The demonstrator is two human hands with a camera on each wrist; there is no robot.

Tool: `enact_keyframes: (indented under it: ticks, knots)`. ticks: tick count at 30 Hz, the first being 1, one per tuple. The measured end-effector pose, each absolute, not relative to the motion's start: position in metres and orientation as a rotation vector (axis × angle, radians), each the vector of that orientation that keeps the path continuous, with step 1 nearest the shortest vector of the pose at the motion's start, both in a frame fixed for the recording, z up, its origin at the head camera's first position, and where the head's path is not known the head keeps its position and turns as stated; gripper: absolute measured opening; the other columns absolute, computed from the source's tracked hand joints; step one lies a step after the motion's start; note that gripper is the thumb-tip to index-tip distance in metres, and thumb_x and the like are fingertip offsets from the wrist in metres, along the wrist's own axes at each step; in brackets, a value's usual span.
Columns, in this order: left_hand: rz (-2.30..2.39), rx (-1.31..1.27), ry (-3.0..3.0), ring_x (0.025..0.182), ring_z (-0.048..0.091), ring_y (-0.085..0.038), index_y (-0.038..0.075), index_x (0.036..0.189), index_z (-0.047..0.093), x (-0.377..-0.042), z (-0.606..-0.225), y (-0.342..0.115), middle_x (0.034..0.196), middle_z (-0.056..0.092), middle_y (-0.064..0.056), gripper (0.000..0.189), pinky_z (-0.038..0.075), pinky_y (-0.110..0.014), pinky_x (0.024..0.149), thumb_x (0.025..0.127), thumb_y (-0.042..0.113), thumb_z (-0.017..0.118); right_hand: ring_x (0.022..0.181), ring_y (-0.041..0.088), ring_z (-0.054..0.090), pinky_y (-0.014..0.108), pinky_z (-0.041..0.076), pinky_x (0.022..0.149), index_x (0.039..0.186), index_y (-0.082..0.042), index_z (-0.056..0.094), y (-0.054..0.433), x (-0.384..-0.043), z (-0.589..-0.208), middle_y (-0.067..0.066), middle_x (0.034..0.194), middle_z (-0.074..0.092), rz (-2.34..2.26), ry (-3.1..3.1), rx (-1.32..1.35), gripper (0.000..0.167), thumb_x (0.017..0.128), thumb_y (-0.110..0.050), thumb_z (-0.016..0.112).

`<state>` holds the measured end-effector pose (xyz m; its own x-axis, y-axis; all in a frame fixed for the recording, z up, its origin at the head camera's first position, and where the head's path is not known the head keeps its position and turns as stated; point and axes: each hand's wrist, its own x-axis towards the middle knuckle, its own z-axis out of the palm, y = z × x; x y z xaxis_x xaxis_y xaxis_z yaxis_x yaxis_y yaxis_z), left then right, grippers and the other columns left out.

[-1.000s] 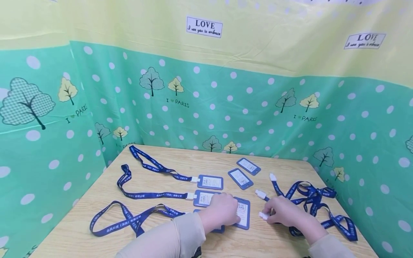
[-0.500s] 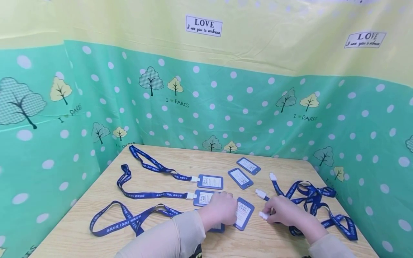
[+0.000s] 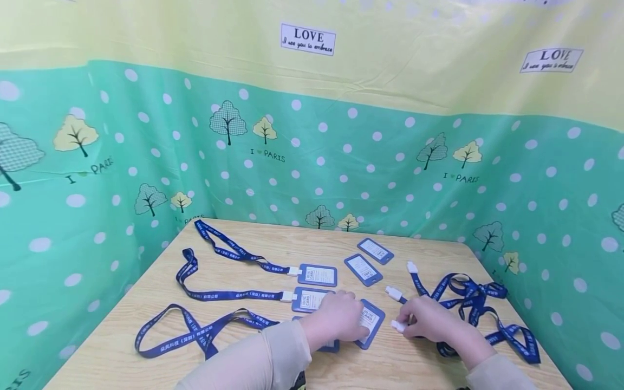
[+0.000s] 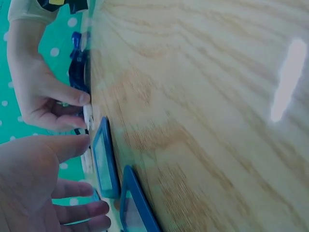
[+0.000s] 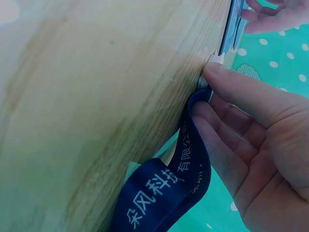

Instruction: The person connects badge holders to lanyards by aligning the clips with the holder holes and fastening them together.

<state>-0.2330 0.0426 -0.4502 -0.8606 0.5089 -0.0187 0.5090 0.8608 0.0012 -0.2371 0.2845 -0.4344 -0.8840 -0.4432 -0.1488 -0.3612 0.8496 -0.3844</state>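
My left hand [image 3: 343, 317] reaches over a blue ID badge holder [image 3: 372, 324], fingertips right at its left edge. In the left wrist view the thumb of that hand [image 4: 29, 179] stretches out and its fingers lie loose, apart from one another. Beside it, my right hand [image 3: 431, 319] pinches the white plastic clip [image 3: 397, 326] of a dark blue lanyard between thumb and fingers. From the right wrist view, the printed lanyard strap [image 5: 159, 188] trails down from that clip [image 5: 217, 59]. Another badge holder [image 3: 331, 346] lies partly hidden beneath the left hand and wrist.
Lanyards joined to badge holders lie in rows on the left, including the middle one [image 3: 234, 296] and the far one [image 3: 317, 274]. Two loose badge holders [image 3: 363, 270] rest farther back. Tangled lanyards [image 3: 468, 298] cover the right side of the wooden table [image 3: 273, 238].
The badge holder by my left hand has turned clockwise and slid slightly right. My left hand shifted a little with it. The right hand keeps its pinch on the clip.
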Motion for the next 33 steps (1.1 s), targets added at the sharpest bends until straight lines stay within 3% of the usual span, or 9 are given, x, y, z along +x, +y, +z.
enact_keyframes:
  ticks: [6, 10, 16, 23, 33]
  knots:
    - [0.049, 0.862, 3.014, 0.088, 0.061, -0.017, 0.016, 0.096, 0.078, -0.2277, -0.4478, 0.0485, 0.094, 0.066, 0.000, 0.053, 0.055, -0.033, 0.076, 0.082, 0.067, 0.072, 0.069, 0.009, 0.055, 0.028, 0.049, 0.061, 0.092, -0.021, 0.079, 0.2855, -0.2373, -0.4355, -0.012, 0.080, 0.064, -0.495, 2.803, -0.640, 0.018, 0.079, -0.012, 0.086]
    - [0.076, 0.822, 3.007, 0.083, 0.058, -0.016, 0.015, 0.097, 0.078, -0.2256, -0.4487, 0.0511, 0.093, 0.064, -0.001, 0.055, 0.054, -0.031, 0.071, 0.079, 0.067, 0.076, 0.069, 0.010, 0.055, 0.028, 0.049, 0.061, 0.093, -0.021, 0.079, 0.2851, -0.2374, -0.4355, -0.012, 0.080, 0.063, -0.496, 2.802, -0.633, 0.018, 0.079, -0.013, 0.086]
    - [0.053, 0.809, 3.024, 0.090, 0.061, -0.017, 0.016, 0.098, 0.079, -0.2250, -0.4515, 0.0520, 0.103, 0.066, -0.002, 0.054, 0.057, -0.034, 0.076, 0.075, 0.065, 0.081, 0.070, 0.011, 0.056, 0.028, 0.049, 0.062, 0.093, -0.020, 0.079, 0.2849, -0.2371, -0.4353, -0.011, 0.081, 0.064, -0.503, 2.803, -0.619, 0.018, 0.079, -0.013, 0.086]
    - [-0.009, 0.841, 3.017, 0.090, 0.061, -0.016, 0.020, 0.097, 0.078, -0.2267, -0.4517, 0.0507, 0.102, 0.065, 0.003, 0.049, 0.055, -0.037, 0.081, 0.074, 0.063, 0.081, 0.071, 0.010, 0.056, 0.027, 0.050, 0.061, 0.093, -0.019, 0.079, 0.2846, -0.2367, -0.4347, -0.010, 0.083, 0.064, -0.513, 2.805, -0.626, 0.017, 0.079, -0.012, 0.086]
    - [-0.014, 0.892, 2.975, 0.089, 0.058, -0.013, 0.019, 0.100, 0.078, -0.2278, -0.4514, 0.0472, 0.104, 0.064, 0.007, 0.039, 0.055, -0.035, 0.080, 0.073, 0.048, 0.085, 0.071, 0.011, 0.055, 0.028, 0.049, 0.061, 0.092, -0.019, 0.078, 0.2844, -0.2362, -0.4351, -0.010, 0.083, 0.064, -0.508, 2.809, -0.634, 0.018, 0.079, -0.011, 0.086]
